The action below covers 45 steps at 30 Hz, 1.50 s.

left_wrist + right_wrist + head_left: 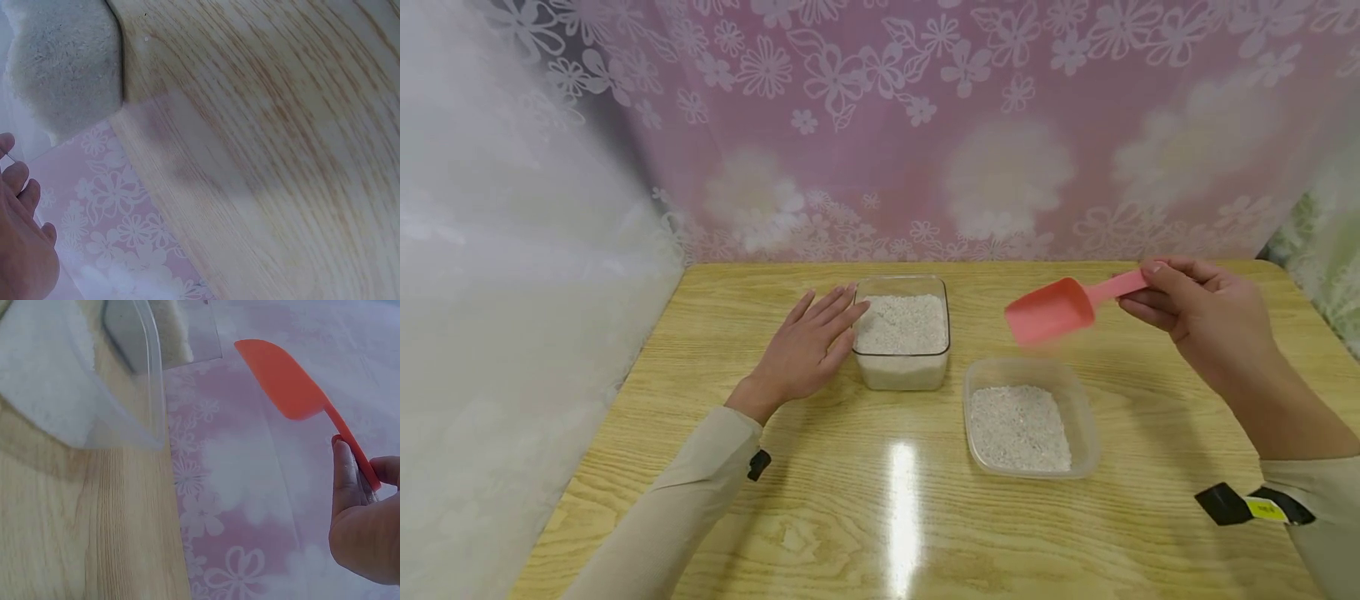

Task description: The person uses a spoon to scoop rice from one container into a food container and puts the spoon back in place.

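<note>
My right hand [1221, 321] pinches the handle of a coral-pink scoop [1051, 313] between thumb and fingers. The scoop is raised over the far side of a translucent plastic tub [1090, 450] partly filled with white rice [1018, 429]. In the right wrist view the scoop [284, 381] shows side-on, its inside hidden. My left hand [808, 346] has its fingers stretched out, fingertips at the left rim of a clear square container [901, 354]. That container also holds white rice [69, 56], filled higher than in the tub.
Both containers stand on a wood-grain table [820, 517], the square one farther back and left of the tub. A pink floral sheet [880, 150] hangs behind the table's far edge. Pale sheeting [497, 292] hangs at the left.
</note>
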Tool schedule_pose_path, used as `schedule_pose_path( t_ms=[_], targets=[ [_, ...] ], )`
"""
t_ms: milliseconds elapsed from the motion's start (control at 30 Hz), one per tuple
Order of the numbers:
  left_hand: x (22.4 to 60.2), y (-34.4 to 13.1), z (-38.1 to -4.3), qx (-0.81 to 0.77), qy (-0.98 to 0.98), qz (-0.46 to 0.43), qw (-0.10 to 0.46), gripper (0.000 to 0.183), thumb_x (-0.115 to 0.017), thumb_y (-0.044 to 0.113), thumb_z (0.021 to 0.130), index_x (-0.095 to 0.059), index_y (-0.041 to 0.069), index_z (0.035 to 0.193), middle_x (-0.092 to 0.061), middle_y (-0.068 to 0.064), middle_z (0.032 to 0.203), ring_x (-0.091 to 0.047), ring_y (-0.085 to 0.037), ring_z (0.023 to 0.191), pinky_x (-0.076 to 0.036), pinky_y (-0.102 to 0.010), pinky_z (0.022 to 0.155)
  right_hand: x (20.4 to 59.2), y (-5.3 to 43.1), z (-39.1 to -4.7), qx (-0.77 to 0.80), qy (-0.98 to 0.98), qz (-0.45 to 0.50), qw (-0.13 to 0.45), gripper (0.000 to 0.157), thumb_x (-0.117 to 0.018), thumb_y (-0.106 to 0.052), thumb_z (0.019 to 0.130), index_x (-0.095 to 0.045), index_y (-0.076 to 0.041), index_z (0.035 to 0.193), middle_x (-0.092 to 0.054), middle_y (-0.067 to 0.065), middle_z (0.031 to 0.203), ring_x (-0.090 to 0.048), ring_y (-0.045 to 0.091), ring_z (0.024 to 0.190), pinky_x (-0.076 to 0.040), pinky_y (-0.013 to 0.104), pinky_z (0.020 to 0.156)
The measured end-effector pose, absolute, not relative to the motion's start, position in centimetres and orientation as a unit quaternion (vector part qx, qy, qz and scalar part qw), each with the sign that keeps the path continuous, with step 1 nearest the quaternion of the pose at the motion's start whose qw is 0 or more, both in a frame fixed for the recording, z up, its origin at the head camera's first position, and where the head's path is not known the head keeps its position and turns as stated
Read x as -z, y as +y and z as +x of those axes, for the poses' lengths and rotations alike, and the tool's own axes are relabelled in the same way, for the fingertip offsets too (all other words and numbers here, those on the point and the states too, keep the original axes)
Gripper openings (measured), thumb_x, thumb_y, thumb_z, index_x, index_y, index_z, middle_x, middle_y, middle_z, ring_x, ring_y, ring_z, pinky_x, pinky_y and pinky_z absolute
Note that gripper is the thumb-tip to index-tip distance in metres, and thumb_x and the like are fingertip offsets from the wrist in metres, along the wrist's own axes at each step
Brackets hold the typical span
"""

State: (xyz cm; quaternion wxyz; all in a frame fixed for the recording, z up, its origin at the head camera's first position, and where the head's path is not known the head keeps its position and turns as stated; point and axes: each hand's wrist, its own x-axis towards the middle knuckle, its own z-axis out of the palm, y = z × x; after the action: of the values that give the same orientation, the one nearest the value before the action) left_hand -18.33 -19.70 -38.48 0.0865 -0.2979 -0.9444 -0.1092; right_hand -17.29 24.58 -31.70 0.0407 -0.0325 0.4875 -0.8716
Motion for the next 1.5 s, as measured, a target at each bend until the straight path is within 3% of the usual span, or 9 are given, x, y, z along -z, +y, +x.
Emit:
schedule_pose_path(
  t_ms=[667, 833, 1100, 1500],
  targets=[
    [38.4, -19.5, -18.3, 0.102, -0.944, -0.302, 0.087, 0.052, -0.019, 0.042, 0.105, -0.031, 0.022, 0.151, -0.019, -0.001, 0.157, -0.013, -0.015, 0.144, -0.003, -0.041, 0.116, 32.9, 17.1, -21.7, 0.877, 0.467, -0.001, 0.110, 0.016, -0.065, -0.010, 0.091, -0.068, 0.002, 0.102, -0.071, 0.015, 0.095, -0.071, 0.023, 0.082, -0.055, 0.030, 0.077],
    [38.4, -19.5, -18.4, 0.100, -0.944, -0.301, 0.088, 0.052, -0.018, 0.043, 0.105, -0.031, 0.023, 0.152, -0.019, 0.000, 0.157, -0.012, -0.014, 0.144, -0.003, -0.041, 0.116, 34.0, 15.2, -21.9, 0.881, 0.455, 0.001, 0.134, 0.014, -0.062, -0.008, 0.093, -0.068, 0.003, 0.101, -0.071, 0.017, 0.093, -0.071, 0.023, 0.083, -0.054, 0.031, 0.078],
    [38.3, -19.6, -18.4, 0.099, -0.944, -0.302, 0.087, 0.049, -0.027, 0.038, 0.105, -0.030, 0.023, 0.152, -0.018, 0.000, 0.157, -0.012, -0.015, 0.144, -0.002, -0.040, 0.116, 34.8, 12.8, -21.7, 0.879, 0.455, 0.007, 0.141, 0.013, -0.059, -0.008, 0.095, -0.065, 0.001, 0.103, -0.071, 0.016, 0.090, -0.071, 0.022, 0.081, -0.054, 0.030, 0.079],
    [38.4, -19.7, -18.2, 0.099, -0.946, -0.297, 0.086, 0.053, -0.017, 0.044, 0.105, -0.030, 0.023, 0.152, -0.020, -0.001, 0.157, -0.011, -0.014, 0.144, -0.001, -0.040, 0.116, 35.7, 11.3, -21.4, 0.862, 0.484, 0.029, 0.150, 0.013, -0.059, -0.010, 0.095, -0.066, 0.000, 0.102, -0.071, 0.015, 0.088, -0.071, 0.021, 0.079, -0.054, 0.030, 0.079]
  ],
)
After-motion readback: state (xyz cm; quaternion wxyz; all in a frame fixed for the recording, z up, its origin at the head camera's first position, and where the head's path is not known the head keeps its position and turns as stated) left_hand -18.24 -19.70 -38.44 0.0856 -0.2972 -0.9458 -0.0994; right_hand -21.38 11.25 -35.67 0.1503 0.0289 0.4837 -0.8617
